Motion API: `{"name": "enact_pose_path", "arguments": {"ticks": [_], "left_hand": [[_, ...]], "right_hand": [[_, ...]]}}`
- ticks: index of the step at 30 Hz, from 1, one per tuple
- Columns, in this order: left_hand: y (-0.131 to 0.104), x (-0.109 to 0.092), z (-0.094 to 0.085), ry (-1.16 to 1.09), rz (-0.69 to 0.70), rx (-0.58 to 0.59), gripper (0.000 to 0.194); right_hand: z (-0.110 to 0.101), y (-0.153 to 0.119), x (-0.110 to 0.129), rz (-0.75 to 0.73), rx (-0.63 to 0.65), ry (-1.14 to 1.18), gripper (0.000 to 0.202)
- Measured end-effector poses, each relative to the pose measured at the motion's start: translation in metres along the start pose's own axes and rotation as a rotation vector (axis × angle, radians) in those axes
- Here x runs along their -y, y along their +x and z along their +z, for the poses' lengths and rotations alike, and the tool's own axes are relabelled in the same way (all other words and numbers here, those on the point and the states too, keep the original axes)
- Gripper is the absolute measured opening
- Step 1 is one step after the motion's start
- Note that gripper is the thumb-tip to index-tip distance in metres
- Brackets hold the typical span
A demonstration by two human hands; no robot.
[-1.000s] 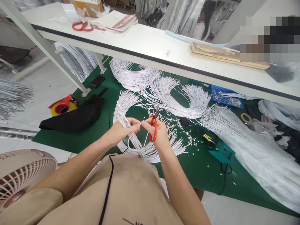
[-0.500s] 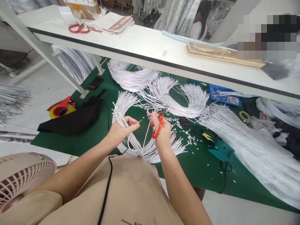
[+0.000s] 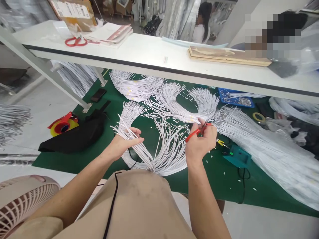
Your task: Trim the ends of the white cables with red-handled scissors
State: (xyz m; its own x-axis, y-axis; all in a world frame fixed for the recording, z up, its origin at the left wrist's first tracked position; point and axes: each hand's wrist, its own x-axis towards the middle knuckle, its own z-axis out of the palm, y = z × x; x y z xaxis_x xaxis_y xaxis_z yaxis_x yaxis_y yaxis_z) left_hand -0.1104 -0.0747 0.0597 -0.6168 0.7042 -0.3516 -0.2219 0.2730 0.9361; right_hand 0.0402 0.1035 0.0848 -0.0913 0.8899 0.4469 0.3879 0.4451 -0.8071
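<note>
Several white cables (image 3: pixel 144 153) lie across my left hand (image 3: pixel 124 142), whose fingers are wrapped round them, their ends poking out at the upper left. My right hand (image 3: pixel 201 142) holds red-handled scissors (image 3: pixel 193 135), right of the loose cable ends. Below and between the hands, a curved bundle of white cables (image 3: pixel 171 157) spreads over the green table (image 3: pixel 199 186). Small white and metallic bits (image 3: pixel 171 123) are scattered beyond the cable ends. Two more curved cable bundles, one at the back (image 3: pixel 137 87) and one at centre right (image 3: pixel 181 106), lie farther off.
A white shelf (image 3: pixel 149 53) spans the back, bearing another pair of red scissors (image 3: pixel 76 41), papers and wooden strips. A tape dispenser (image 3: pixel 62 124) and black cloth lie left; a fan (image 3: pixel 27 199) stands lower left. A blue tray (image 3: pixel 235 97) and teal device (image 3: pixel 236 156) are right.
My right hand has moved right with the scissors, away from my left hand and the cable ends. My left hand is slightly lower and further left, still round the cables. The view has shifted slightly.
</note>
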Motion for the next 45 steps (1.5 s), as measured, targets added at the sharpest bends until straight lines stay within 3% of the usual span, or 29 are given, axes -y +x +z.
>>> {"name": "enact_pose_path", "arguments": {"ticks": [2,5,7,11,14,18,21,26,32,39,42,45], "left_hand": [[0.001,0.001,0.004,0.010,0.037,-0.031,0.043],[0.003,-0.001,0.011,0.027,0.080,-0.041,0.047],[0.003,-0.004,0.016,0.031,0.103,-0.035,0.048],[-0.001,-0.011,0.021,0.011,0.125,0.004,0.055],[-0.003,-0.013,0.020,0.008,0.112,0.027,0.054],[0.000,-0.005,0.015,-0.201,0.057,-0.104,0.040],[0.006,0.000,0.018,-0.388,0.019,-0.137,0.036],[0.010,-0.004,0.028,-0.480,0.046,-0.071,0.026],[0.002,-0.008,0.029,-0.390,0.078,0.052,0.023],[-0.006,-0.011,0.031,-0.304,0.129,0.153,0.027],[-0.008,-0.012,0.030,-0.293,0.115,0.111,0.031],[-0.008,-0.011,0.027,-0.248,0.101,0.030,0.028]], "right_hand": [[-0.001,-0.008,0.012,-0.081,0.079,0.024,0.022],[0.010,-0.030,0.036,-0.144,0.532,0.219,0.018],[0.020,-0.042,0.045,-0.180,0.743,0.217,0.017],[0.035,-0.048,0.041,-0.238,0.919,0.047,0.012],[0.037,-0.044,0.030,-0.228,0.889,-0.071,0.009],[0.035,-0.045,0.021,-0.141,0.760,-0.140,0.012],[0.033,-0.054,0.020,-0.043,0.823,-0.012,0.016],[0.029,-0.065,0.020,0.111,0.888,0.203,0.017],[0.029,-0.036,0.024,0.449,0.828,0.516,0.022],[0.032,-0.027,0.039,0.431,1.058,0.640,0.022],[0.031,-0.032,0.037,0.369,1.024,0.549,0.023],[0.026,-0.034,0.029,0.207,1.001,0.302,0.025]]}}
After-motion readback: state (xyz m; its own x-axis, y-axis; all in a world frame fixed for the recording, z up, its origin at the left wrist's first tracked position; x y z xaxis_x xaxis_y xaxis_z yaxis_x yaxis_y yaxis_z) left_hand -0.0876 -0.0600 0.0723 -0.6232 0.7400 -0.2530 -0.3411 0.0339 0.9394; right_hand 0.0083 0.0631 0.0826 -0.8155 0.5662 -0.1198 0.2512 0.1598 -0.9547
